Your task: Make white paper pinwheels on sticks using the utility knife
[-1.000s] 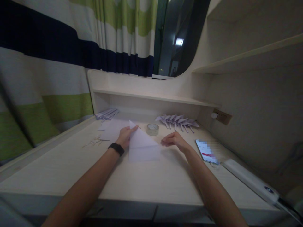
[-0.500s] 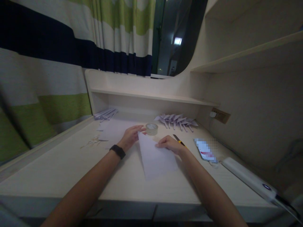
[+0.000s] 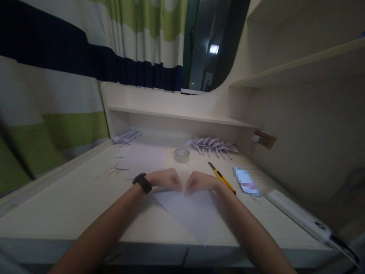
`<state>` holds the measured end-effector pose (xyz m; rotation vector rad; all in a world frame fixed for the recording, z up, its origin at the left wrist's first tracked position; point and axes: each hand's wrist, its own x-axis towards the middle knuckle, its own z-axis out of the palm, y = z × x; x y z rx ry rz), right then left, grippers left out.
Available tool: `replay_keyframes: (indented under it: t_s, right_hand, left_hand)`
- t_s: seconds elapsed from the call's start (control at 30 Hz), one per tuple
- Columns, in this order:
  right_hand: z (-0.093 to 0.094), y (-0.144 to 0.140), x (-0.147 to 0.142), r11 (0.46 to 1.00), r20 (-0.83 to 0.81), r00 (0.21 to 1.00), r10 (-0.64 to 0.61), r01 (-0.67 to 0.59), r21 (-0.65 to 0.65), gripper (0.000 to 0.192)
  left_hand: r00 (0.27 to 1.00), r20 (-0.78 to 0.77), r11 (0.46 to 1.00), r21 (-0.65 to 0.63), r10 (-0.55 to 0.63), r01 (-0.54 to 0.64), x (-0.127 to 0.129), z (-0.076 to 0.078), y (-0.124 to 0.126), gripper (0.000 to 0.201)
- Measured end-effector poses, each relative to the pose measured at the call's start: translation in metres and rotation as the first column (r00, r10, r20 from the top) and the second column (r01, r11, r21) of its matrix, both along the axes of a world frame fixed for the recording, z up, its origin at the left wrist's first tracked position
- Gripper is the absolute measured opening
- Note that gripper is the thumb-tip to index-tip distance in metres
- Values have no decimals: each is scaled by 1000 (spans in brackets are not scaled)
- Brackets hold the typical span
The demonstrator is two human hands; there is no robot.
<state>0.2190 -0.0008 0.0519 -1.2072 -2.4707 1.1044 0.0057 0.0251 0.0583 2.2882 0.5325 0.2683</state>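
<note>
A white sheet of paper point(image 3: 194, 215) lies at the front of the desk, one corner pointing at the front edge. My left hand point(image 3: 168, 179), with a dark watch point(image 3: 142, 182) on its wrist, is closed at the paper's far edge. Close beside it, my right hand point(image 3: 199, 181) pinches the same edge, slightly blurred. The fingertips of both hands nearly meet. Beyond them stands a roll of clear tape point(image 3: 181, 155). To the right of my right hand lies a yellow utility knife point(image 3: 224, 180), blade out.
Folded paper pinwheels point(image 3: 211, 144) lie at the back right, and rolled paper sticks point(image 3: 125, 137) at the back left. White sheets point(image 3: 142, 154) and small scraps point(image 3: 110, 171) are at left. A phone point(image 3: 246, 182) and a white power strip point(image 3: 299, 215) lie at right.
The paper has turned and moved toward me, a corner now facing the front edge. Both hands have come together at its far edge; the left fingers, stretched before, are now closed.
</note>
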Motion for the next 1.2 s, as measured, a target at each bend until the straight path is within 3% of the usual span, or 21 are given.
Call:
replay_keyframes:
  t_s: [0.37, 0.6, 0.77, 0.9, 1.0, 1.07, 1.2]
  right_hand:
    - [6, 4, 14, 993, -74, 994, -83, 76, -95, 25]
    - [23, 0, 36, 970, -102, 973, -209, 193, -147, 22]
    - [24, 2, 41, 960, -95, 960, -264, 253, -117, 23]
    - [19, 3, 33, 958, -97, 957, -275, 264, -108, 25]
    - [16, 3, 25, 965, -119, 959, -256, 247, -88, 26]
    - [14, 3, 22, 970, -129, 963, -238, 229, -82, 27]
    - [12, 2, 18, 987, -122, 980, -159, 152, -58, 25]
  left_hand:
    - [995, 23, 994, -58, 93, -91, -4, -6, 7, 18]
    - [992, 9, 980, -153, 130, -127, -27, 9, 13, 15]
    - [955, 14, 940, -181, 297, -290, -53, 20, 29, 10]
    - [910, 161, 924, -46, 381, -379, -43, 25, 25, 18]
    - [975, 105, 962, 169, 198, -214, -17, 23, 10, 30]
    - [993, 55, 955, 273, 103, -114, 0, 19, 0, 31]
    - [992, 22, 925, 359, 122, -122, 18, 7, -6, 23]
